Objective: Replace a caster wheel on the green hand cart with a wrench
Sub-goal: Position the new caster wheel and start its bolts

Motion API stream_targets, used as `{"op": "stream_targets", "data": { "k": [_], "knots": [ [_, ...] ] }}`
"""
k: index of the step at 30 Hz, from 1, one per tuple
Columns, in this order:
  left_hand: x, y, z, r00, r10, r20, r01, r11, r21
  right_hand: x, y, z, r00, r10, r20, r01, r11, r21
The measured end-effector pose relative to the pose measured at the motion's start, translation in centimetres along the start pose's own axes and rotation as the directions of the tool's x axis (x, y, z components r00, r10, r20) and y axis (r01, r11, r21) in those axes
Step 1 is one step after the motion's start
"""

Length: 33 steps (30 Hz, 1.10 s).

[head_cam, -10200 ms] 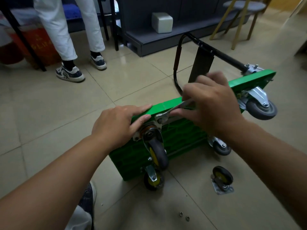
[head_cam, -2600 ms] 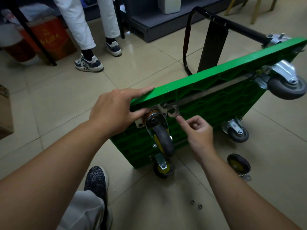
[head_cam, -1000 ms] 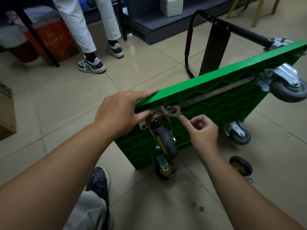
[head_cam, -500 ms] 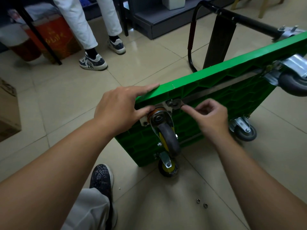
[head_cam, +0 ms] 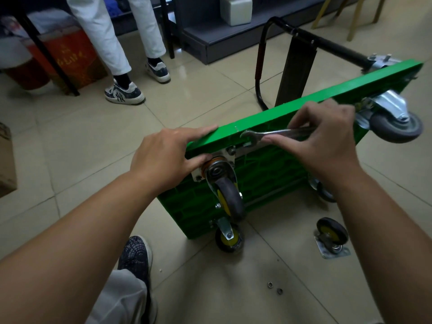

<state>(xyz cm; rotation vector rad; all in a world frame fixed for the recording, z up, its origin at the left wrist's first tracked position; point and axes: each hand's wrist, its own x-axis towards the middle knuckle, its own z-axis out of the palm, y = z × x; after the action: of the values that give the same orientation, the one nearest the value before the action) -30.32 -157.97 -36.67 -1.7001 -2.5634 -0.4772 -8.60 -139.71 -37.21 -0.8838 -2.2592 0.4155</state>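
Two hands are set along the green hand cart's (head_cam: pixel 268 174) upper edge: left hand (head_cam: pixel 163 157) pressed flat at the caster wheel (head_cam: pixel 226 195) corner, wrench (head_cam: pixel 275 134) pinched in the right hand (head_cam: pixel 327 141).

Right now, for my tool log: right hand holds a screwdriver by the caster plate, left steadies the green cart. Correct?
Not a screwdriver: the head view shows the right hand holding a wrench by the caster plate, the left hand steadying the green cart.
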Motion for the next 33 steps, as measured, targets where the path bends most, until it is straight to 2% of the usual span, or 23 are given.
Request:
{"op": "stream_targets", "data": {
  "k": [4, 9, 15, 19, 22, 24, 25, 27, 29, 31, 33],
  "knots": [
    [0.0, 0.1, 0.0, 1.0, 0.001, -0.005, -0.001, 1.0, -0.004, -2.8, 1.0, 3.5, 0.993, 0.122, -0.002, -0.119, 0.969, 0.218],
    [-0.1, 0.2, -0.1, 1.0, 0.006, -0.02, -0.006, 1.0, 0.002, -4.3, 1.8, 7.7, 0.947, 0.322, 0.006, -0.297, 0.864, 0.406],
    [-0.1, 0.2, -0.1, 1.0, 0.006, -0.024, -0.005, 1.0, 0.01, -4.9, 1.0, 9.5, 0.912, 0.407, 0.056, -0.374, 0.766, 0.523],
    [-0.1, 0.1, 0.1, 0.999, 0.009, -0.033, -0.008, 1.0, 0.012, -5.2, 0.1, 10.5, 0.889, 0.438, 0.13, -0.406, 0.625, 0.667],
    [-0.1, 0.1, 0.0, 0.999, 0.003, -0.033, -0.003, 1.0, 0.008, -5.1, -0.2, 11.1, 0.884, 0.444, 0.145, -0.411, 0.593, 0.692],
    [0.0, 0.1, 0.0, 0.999, 0.001, -0.033, -0.001, 1.0, 0.008, -4.5, 0.3, 10.5, 0.892, 0.43, 0.142, -0.408, 0.626, 0.665],
    [0.0, 0.0, 0.0, 1.0, 0.002, -0.03, -0.002, 1.0, 0.008, -4.0, 0.8, 10.0, 0.907, 0.401, 0.124, -0.388, 0.686, 0.616],
    [0.0, 0.0, 0.0, 1.0, 0.005, -0.028, -0.005, 1.0, 0.004, -2.4, 1.9, 8.4, 0.961, 0.268, 0.068, -0.273, 0.882, 0.384],
    [0.0, 0.0, 0.0, 1.0, 0.004, -0.03, -0.004, 1.0, 0.004, -0.6, 1.9, 6.3, 0.996, 0.067, 0.051, -0.072, 0.99, 0.123],
    [0.0, 0.1, 0.0, 1.0, 0.001, -0.03, -0.001, 1.0, 0.003, 1.2, 0.4, 3.8, 0.988, -0.153, 0.022, 0.154, 0.985, -0.075],
    [-0.1, 0.1, 0.0, 1.0, 0.0, -0.025, 0.0, 1.0, 0.004, 2.4, -1.3, 2.0, 0.929, -0.369, 0.02, 0.363, 0.901, -0.239]
  ]
}}
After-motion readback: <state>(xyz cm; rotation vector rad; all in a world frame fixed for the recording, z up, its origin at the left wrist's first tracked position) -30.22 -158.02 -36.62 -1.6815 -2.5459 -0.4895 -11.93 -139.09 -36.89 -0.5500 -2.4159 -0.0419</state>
